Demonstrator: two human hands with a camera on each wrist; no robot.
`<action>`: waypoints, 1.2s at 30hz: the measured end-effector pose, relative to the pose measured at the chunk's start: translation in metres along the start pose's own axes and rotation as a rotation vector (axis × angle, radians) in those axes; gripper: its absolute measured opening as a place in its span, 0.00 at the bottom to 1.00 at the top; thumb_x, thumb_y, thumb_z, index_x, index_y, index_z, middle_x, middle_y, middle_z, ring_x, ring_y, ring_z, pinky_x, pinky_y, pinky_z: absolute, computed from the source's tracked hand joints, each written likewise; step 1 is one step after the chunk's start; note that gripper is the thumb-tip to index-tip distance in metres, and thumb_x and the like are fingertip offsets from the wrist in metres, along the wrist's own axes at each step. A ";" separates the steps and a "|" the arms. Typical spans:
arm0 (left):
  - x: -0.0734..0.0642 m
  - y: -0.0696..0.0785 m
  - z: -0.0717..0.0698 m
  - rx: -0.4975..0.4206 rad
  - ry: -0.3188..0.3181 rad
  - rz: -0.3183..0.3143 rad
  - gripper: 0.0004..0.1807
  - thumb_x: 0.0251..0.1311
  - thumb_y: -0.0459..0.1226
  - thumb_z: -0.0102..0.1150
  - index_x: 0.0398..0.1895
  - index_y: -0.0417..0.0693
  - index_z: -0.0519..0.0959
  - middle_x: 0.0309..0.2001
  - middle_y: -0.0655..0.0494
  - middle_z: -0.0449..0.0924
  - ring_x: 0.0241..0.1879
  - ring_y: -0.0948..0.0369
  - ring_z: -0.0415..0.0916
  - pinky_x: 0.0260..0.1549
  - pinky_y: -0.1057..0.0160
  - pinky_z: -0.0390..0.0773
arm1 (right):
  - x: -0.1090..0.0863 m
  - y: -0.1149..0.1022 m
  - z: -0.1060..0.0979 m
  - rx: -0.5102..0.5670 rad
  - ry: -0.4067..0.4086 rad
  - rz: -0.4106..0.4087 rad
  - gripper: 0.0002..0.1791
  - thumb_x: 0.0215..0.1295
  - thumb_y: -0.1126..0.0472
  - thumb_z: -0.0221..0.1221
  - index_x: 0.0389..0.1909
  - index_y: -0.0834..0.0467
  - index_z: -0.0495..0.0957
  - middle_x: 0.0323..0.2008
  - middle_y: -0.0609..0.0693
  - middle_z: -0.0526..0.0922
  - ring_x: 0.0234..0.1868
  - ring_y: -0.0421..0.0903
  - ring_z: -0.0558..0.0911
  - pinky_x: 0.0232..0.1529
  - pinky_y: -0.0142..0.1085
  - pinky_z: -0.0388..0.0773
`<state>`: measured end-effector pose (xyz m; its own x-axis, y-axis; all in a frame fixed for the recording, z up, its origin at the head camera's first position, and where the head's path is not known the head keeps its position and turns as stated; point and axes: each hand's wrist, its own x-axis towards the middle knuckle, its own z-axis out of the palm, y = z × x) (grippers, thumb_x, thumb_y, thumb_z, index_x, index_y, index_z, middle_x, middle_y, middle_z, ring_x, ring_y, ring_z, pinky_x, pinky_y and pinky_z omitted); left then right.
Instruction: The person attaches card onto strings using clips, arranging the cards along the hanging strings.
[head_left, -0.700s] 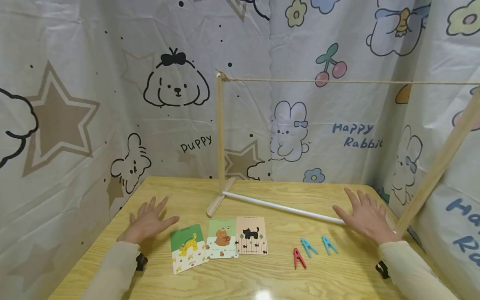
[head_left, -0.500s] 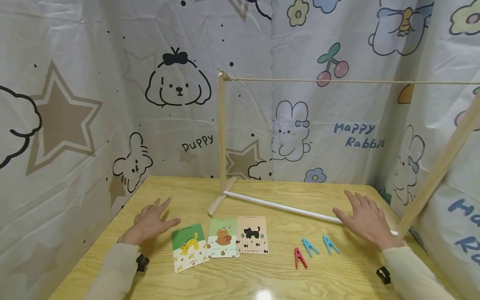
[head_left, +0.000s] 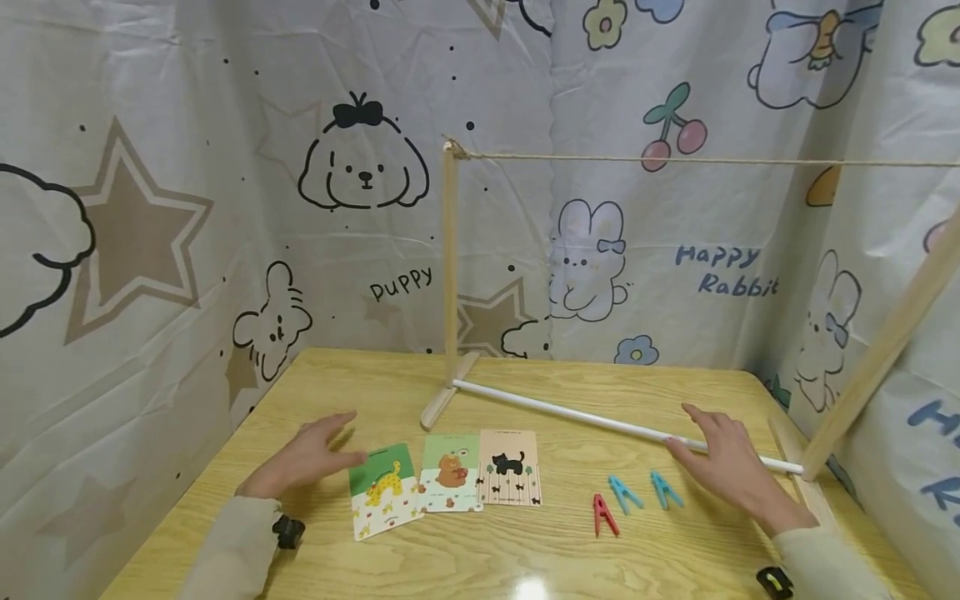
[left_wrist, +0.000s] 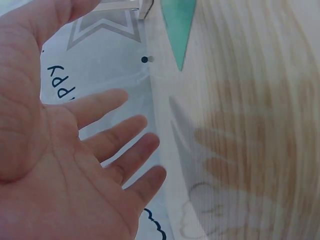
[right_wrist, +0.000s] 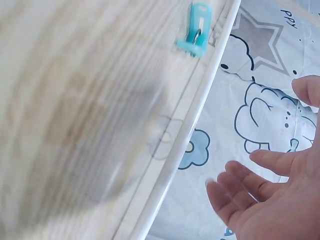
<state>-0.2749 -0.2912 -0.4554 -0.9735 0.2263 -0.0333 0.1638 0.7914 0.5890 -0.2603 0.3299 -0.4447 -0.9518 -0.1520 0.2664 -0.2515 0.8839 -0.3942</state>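
My left hand [head_left: 303, 457] hovers beside the green-and-white leopard card [head_left: 386, 493], fingers loosely extended and holding nothing. To that card's right lie a bear card [head_left: 452, 472] and a cat card [head_left: 510, 468], edges touching or overlapping. The left wrist view shows a bare palm [left_wrist: 85, 170] and a green card corner [left_wrist: 181, 35]. Relaxed and holding nothing, my right hand [head_left: 723, 467] is over the table near the white rod [head_left: 570, 414]. Left of it are two blue clothespins [head_left: 665, 490] and a red clothespin [head_left: 603, 515]. One blue clothespin [right_wrist: 196, 35] appears in the right wrist view.
A wooden post [head_left: 450, 267] on a foot [head_left: 450, 392] stands at the table's back; another post [head_left: 885, 358] leans at right. Twine [head_left: 600, 158] is strung between them, and the white rod joins their bases. Patterned cloth [head_left: 360, 275] hangs behind the wooden table [head_left: 480, 558].
Both hands have come down slightly, the left one moving closer to the leopard card with its fingers less spread. The head view has shifted a little. The cards and clothespins lie as before.
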 end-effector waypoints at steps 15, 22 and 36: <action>0.000 -0.001 0.012 -0.172 -0.093 0.021 0.51 0.57 0.50 0.77 0.75 0.30 0.63 0.71 0.32 0.68 0.71 0.36 0.65 0.67 0.40 0.68 | -0.015 0.002 0.013 0.046 -0.055 -0.013 0.37 0.69 0.44 0.66 0.69 0.65 0.73 0.55 0.60 0.81 0.46 0.50 0.79 0.39 0.43 0.76; -0.002 0.001 0.016 -0.135 -0.098 0.015 0.50 0.50 0.49 0.82 0.70 0.30 0.69 0.66 0.38 0.73 0.67 0.39 0.71 0.64 0.42 0.73 | -0.015 0.006 0.013 0.104 -0.168 0.018 0.36 0.66 0.45 0.69 0.63 0.69 0.76 0.51 0.59 0.83 0.41 0.45 0.81 0.36 0.38 0.78; -0.006 0.012 0.019 -0.062 -0.085 0.007 0.47 0.43 0.47 0.86 0.63 0.34 0.74 0.54 0.46 0.74 0.53 0.51 0.71 0.54 0.48 0.75 | -0.018 0.009 0.018 0.155 -0.259 0.019 0.29 0.57 0.46 0.76 0.50 0.63 0.83 0.38 0.46 0.82 0.36 0.38 0.79 0.35 0.33 0.78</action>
<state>-0.2638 -0.2728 -0.4633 -0.9549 0.2809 -0.0959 0.1577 0.7538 0.6379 -0.2483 0.3331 -0.4693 -0.9648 -0.2612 0.0319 -0.2376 0.8125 -0.5323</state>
